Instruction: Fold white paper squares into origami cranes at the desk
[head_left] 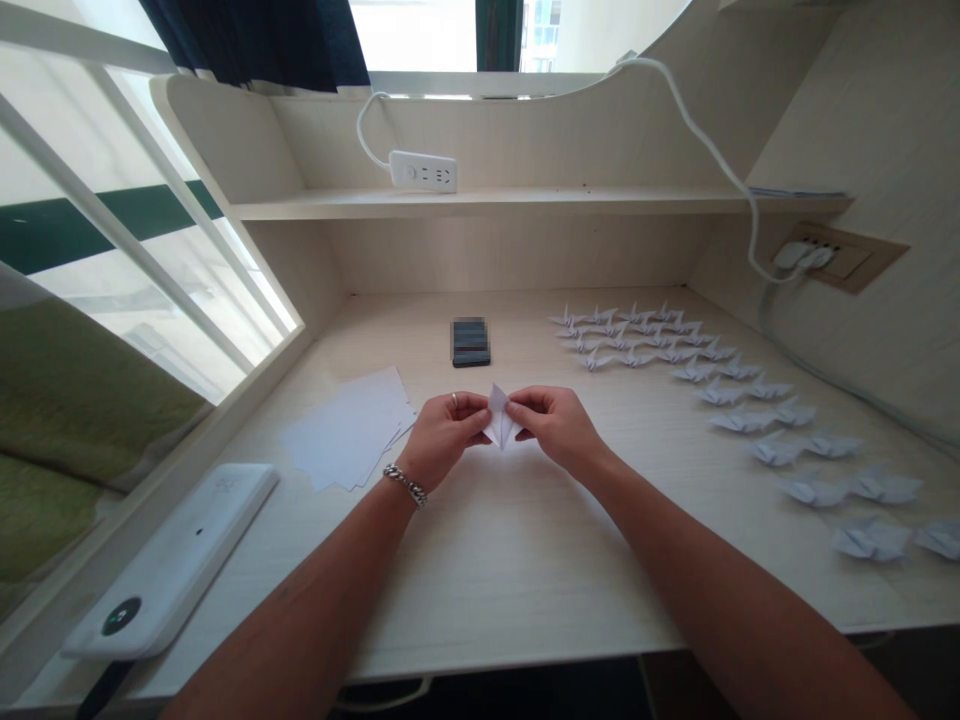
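Observation:
Between my two hands, just above the desk, is a small piece of white folded paper [499,418], kite-shaped with a point at the top. My left hand [446,430] pinches its left edge between thumb and fingers. On the opposite edge, my right hand [556,422] grips the paper the same way. Left of my hands lies a loose stack of white paper sheets [345,430]. Rows of folded white paper cranes [637,340] stand at the back right, and more continue down the right side toward the front edge.
A dark phone-like object [470,342] lies beyond my hands. Along the left edge rests a long white device [180,560] with a round dark display. A white power strip [424,172] sits on the shelf [510,203]. Its cable [705,135] hangs at the right, near a wall socket [844,255].

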